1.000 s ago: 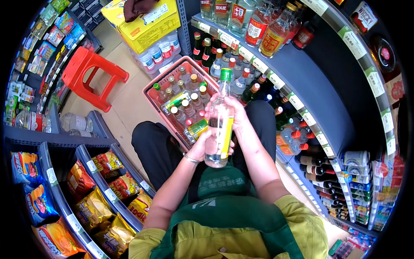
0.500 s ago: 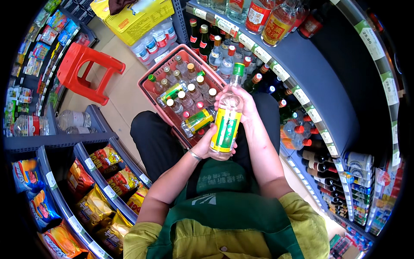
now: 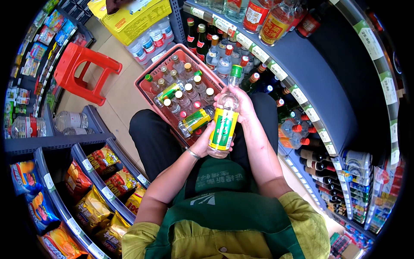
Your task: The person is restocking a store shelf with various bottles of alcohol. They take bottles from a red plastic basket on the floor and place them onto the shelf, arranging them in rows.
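A clear glass bottle point(image 3: 224, 127) with a green cap and a yellow-and-green label stands tilted between my hands, label facing me. My left hand point(image 3: 204, 140) is closed round its lower part, and my right hand point(image 3: 239, 103) grips it higher, at the shoulder below the neck. Just beyond them, in front of my knees, is a pink plastic basket point(image 3: 145, 82) packed with several clear bottles, some with white, red or green caps. A bottle with a yellow label point(image 3: 196, 119) lies on its side among them, near my left hand.
A red stool point(image 3: 75, 80) is on the tiled floor point(image 3: 116, 97) at left. Snack bags point(image 3: 90, 200) fill the lower-left shelves. Bottles point(image 3: 267, 23) line the curved shelf point(image 3: 317, 86) at right, with more beneath. Yellow cartons point(image 3: 127, 23) sit on packs of bottled water point(image 3: 151, 41) behind the basket.
The bottle in my hands has turned, so its label now faces me, and has shifted slightly right. The basket and shelves sit a little higher and further left in view.
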`<action>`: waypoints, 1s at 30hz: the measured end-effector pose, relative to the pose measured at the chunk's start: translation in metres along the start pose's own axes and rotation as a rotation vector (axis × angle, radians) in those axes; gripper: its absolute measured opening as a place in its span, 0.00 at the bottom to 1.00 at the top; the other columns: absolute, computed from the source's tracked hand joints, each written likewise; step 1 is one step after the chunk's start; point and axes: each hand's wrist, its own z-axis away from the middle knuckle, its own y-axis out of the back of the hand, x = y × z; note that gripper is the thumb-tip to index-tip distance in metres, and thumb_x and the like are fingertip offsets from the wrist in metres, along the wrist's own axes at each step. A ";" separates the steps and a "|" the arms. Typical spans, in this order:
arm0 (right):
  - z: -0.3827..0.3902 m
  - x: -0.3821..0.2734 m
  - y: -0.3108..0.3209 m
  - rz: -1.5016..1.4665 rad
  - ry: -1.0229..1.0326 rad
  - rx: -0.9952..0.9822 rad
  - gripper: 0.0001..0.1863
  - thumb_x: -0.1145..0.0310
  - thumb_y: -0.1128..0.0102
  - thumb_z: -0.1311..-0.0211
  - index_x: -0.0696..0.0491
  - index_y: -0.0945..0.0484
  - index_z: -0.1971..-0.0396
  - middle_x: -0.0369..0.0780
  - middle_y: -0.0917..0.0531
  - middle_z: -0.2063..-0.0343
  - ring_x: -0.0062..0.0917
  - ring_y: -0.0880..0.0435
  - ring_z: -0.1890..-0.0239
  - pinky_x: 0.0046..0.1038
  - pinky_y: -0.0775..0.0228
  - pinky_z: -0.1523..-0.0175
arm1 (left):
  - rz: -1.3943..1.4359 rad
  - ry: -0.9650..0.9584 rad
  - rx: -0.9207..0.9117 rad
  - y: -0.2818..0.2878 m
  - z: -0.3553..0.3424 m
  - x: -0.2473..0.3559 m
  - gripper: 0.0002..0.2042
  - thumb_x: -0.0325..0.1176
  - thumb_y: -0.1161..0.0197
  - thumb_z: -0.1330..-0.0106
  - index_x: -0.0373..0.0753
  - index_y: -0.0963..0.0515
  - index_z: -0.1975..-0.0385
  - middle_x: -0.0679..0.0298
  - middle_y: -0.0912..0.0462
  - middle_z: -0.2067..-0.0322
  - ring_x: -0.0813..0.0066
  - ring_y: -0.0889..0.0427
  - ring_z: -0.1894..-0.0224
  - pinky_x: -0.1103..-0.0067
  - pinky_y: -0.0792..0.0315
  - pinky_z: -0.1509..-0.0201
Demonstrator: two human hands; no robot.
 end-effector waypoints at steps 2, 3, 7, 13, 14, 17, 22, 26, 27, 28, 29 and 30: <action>0.000 0.001 0.001 -0.023 -0.019 -0.042 0.18 0.54 0.49 0.38 0.57 0.28 0.65 0.50 0.19 0.70 0.40 0.17 0.68 0.35 0.22 0.61 | 0.019 -0.002 -0.007 0.001 0.001 -0.001 0.39 0.68 0.68 0.38 0.34 0.35 0.46 0.44 0.22 0.62 0.52 0.18 0.64 0.64 0.23 0.58; -0.001 0.001 0.004 -0.058 -0.041 -0.088 0.20 0.53 0.50 0.38 0.57 0.29 0.62 0.50 0.19 0.68 0.40 0.18 0.65 0.36 0.23 0.59 | 0.035 -0.001 -0.016 0.003 0.001 -0.002 0.40 0.68 0.67 0.39 0.33 0.36 0.47 0.44 0.22 0.63 0.52 0.18 0.64 0.64 0.23 0.58; 0.008 0.007 -0.001 -0.034 0.172 -0.269 0.31 0.50 0.46 0.40 0.57 0.38 0.46 0.48 0.24 0.56 0.38 0.21 0.54 0.38 0.26 0.50 | 0.187 -0.037 -0.169 0.000 0.006 -0.002 0.44 0.72 0.65 0.43 0.30 0.36 0.48 0.44 0.22 0.66 0.53 0.19 0.67 0.65 0.23 0.60; 0.027 -0.008 -0.022 0.312 0.233 -0.433 0.53 0.48 0.32 0.54 0.55 0.54 0.35 0.48 0.36 0.42 0.40 0.29 0.44 0.40 0.36 0.40 | 0.294 -0.027 -0.282 -0.012 0.014 -0.001 0.46 0.75 0.62 0.48 0.30 0.36 0.51 0.44 0.23 0.67 0.53 0.19 0.68 0.66 0.22 0.64; 0.027 -0.008 -0.022 0.304 0.221 -0.435 0.53 0.48 0.32 0.54 0.55 0.54 0.35 0.48 0.37 0.41 0.41 0.30 0.43 0.40 0.37 0.40 | 0.302 -0.034 -0.292 -0.012 0.014 -0.002 0.47 0.76 0.62 0.48 0.30 0.36 0.50 0.44 0.23 0.67 0.53 0.19 0.68 0.66 0.22 0.64; 0.026 -0.013 -0.023 0.262 0.183 -0.441 0.53 0.48 0.32 0.53 0.55 0.56 0.34 0.49 0.39 0.39 0.42 0.32 0.41 0.40 0.38 0.39 | 0.316 -0.076 -0.337 -0.016 0.016 0.001 0.45 0.73 0.66 0.44 0.29 0.35 0.50 0.45 0.21 0.67 0.55 0.18 0.69 0.66 0.22 0.64; 0.028 -0.017 -0.024 0.277 0.165 -0.498 0.56 0.51 0.29 0.56 0.55 0.57 0.34 0.48 0.38 0.39 0.40 0.31 0.42 0.38 0.38 0.40 | 0.275 -0.063 -0.294 -0.016 0.019 0.001 0.44 0.73 0.65 0.44 0.29 0.35 0.51 0.45 0.21 0.68 0.55 0.18 0.69 0.67 0.22 0.65; 0.035 -0.024 -0.029 0.342 0.149 -0.496 0.54 0.59 0.30 0.57 0.58 0.56 0.35 0.48 0.37 0.40 0.36 0.29 0.44 0.36 0.38 0.39 | 0.269 -0.061 -0.301 -0.020 0.020 0.003 0.45 0.73 0.65 0.45 0.29 0.34 0.53 0.46 0.21 0.69 0.56 0.18 0.70 0.68 0.22 0.66; 0.035 -0.024 -0.027 0.308 0.142 -0.492 0.53 0.59 0.30 0.57 0.59 0.55 0.35 0.48 0.37 0.40 0.36 0.29 0.44 0.36 0.39 0.39 | 0.266 -0.049 -0.291 -0.023 0.020 0.005 0.45 0.74 0.64 0.46 0.29 0.34 0.53 0.45 0.21 0.70 0.56 0.18 0.71 0.68 0.22 0.66; 0.035 -0.025 -0.026 0.273 0.135 -0.489 0.53 0.59 0.30 0.57 0.59 0.55 0.35 0.48 0.37 0.40 0.36 0.30 0.43 0.36 0.39 0.39 | 0.300 -0.025 -0.331 -0.019 0.019 0.003 0.46 0.75 0.63 0.47 0.30 0.35 0.51 0.44 0.22 0.68 0.54 0.19 0.69 0.67 0.23 0.64; 0.036 -0.025 -0.026 0.249 0.125 -0.476 0.53 0.59 0.30 0.57 0.60 0.54 0.35 0.48 0.37 0.40 0.36 0.30 0.43 0.37 0.39 0.38 | 0.334 0.000 -0.371 -0.011 0.016 0.000 0.47 0.76 0.62 0.49 0.31 0.37 0.49 0.43 0.22 0.65 0.52 0.19 0.67 0.65 0.23 0.62; 0.037 -0.024 -0.027 0.226 0.114 -0.465 0.52 0.60 0.30 0.57 0.60 0.54 0.36 0.48 0.37 0.40 0.36 0.30 0.42 0.37 0.39 0.38 | 0.369 0.022 -0.410 -0.008 0.015 -0.001 0.48 0.77 0.60 0.51 0.32 0.38 0.48 0.42 0.23 0.63 0.50 0.19 0.65 0.63 0.23 0.60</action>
